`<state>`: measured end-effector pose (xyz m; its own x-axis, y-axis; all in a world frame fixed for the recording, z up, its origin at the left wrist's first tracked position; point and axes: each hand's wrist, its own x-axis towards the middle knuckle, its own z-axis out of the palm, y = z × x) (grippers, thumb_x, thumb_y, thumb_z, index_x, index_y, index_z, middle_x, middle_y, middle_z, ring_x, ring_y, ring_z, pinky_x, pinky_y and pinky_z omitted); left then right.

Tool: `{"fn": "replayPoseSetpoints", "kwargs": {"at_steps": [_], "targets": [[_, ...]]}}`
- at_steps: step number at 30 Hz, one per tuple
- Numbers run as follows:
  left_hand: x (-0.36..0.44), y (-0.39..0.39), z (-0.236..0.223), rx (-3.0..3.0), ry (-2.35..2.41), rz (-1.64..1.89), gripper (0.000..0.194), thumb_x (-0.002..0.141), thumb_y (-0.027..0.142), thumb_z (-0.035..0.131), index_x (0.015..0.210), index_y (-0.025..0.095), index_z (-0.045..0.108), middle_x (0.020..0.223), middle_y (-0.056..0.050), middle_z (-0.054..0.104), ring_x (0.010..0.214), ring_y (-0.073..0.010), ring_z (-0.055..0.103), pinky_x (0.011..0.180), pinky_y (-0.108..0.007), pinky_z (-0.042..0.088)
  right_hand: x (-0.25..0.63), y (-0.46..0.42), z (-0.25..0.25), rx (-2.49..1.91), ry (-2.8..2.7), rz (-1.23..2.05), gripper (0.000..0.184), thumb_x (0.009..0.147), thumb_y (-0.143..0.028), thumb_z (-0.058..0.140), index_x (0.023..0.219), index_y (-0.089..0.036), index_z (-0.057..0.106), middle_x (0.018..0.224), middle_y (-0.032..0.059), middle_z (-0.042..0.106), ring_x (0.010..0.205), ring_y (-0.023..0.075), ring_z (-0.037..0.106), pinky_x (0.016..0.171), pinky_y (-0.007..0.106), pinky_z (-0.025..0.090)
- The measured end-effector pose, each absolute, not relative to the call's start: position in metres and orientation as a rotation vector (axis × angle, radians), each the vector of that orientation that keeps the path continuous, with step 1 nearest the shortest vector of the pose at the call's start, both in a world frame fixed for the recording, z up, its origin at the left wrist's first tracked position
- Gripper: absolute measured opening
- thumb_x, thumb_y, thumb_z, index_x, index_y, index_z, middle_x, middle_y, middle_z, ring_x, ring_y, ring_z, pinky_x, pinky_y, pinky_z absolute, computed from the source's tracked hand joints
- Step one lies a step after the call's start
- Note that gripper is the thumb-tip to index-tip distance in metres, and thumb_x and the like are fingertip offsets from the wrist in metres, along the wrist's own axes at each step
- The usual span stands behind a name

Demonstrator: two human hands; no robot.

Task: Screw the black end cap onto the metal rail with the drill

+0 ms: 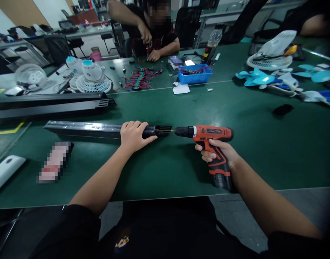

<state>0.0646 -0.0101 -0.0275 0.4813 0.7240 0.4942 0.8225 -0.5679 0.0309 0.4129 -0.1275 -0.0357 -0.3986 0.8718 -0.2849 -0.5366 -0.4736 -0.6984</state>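
A long black bar-shaped casing [84, 128] lies flat on the green table [165, 169], running left to right. My left hand [134, 136] is closed over its right part, pressing it down near the slotted end. My right hand [217, 154] grips the handle of an orange and black cordless drill [208, 138]. The drill points left, and its bit tip meets the right end of the casing.
Two more long black casings [49, 105] lie further back on the left. White fan parts [93, 77], a bundle of coloured wires [140, 77] and a blue tray [195, 75] sit beyond. Another person works across the table. Blue fan blades [258, 77] lie at the right.
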Motion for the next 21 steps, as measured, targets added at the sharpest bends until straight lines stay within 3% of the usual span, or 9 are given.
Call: {"fn": "replayPoseSetpoints", "kwargs": {"at_steps": [10,21], "targets": [[0.0649,-0.0109,-0.0255,-2.531,-1.344,-0.661,0.063,0.089,0.080,0.058,0.116,0.025,0.074,0.105,-0.011,0.077,0.103,-0.0353,0.068,0.097,-0.050,0.042,0.4131,-0.1278,-0.0348,-0.784,-0.629,1.999,0.030,0.084,-0.035,0.083,0.102,-0.016,0.068,0.090,0.0028,0.069,0.048,0.0036,0.036,0.051,0.020,0.051],[0.0648,-0.0112,-0.0260,-2.540,-1.349,-0.668,0.062,0.089,0.080,0.058,0.116,0.026,0.073,0.104,-0.011,0.077,0.103,-0.0355,0.067,0.097,-0.051,0.042,0.4122,-0.1287,-0.0345,-0.817,-0.621,1.974,0.026,0.085,-0.031,0.079,0.101,-0.016,0.066,0.089,0.0035,0.066,0.047,0.0042,0.032,0.047,0.021,0.049]]}}
